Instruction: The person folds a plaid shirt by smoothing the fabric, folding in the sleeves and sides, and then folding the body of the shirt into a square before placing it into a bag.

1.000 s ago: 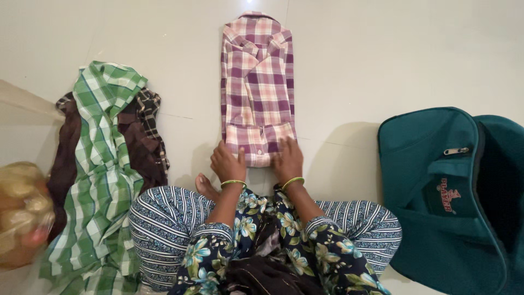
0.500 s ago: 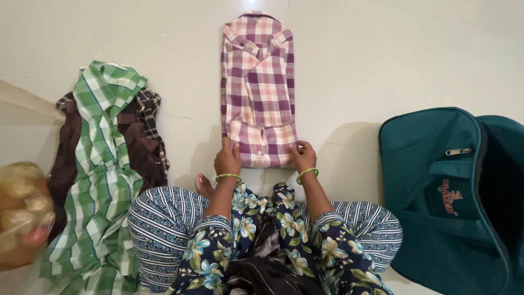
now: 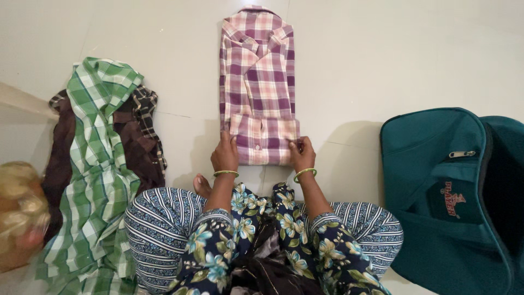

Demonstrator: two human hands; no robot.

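Hands (image 3: 225, 155) (image 3: 302, 154) both pinch the near hem of a folded purple-and-pink plaid cotton shirt (image 3: 256, 82), lying flat on the pale tiled floor (image 3: 382, 54). Sleeves already tucked in; lengthwise fold looks left. Crumpled green checked shirt (image 3: 95, 164) left, unfolded. Open teal fabric bag (image 3: 447, 196) right.

Seated cross-legged, both arms reaching forward from the lap, roughly parallel, elbows bent near the knees. Left hand (image 3: 225, 154): palm down, fingers (image 3: 226, 137) extended forward and lying flat, together. Right hand (image 3: 303, 154): palm down, fingers (image 3: 297, 145) curled in toward the left, thumb side tucked. Thin bangle on each wrist. Hands level with each other, set apart. One bare foot shows beside left forearm.
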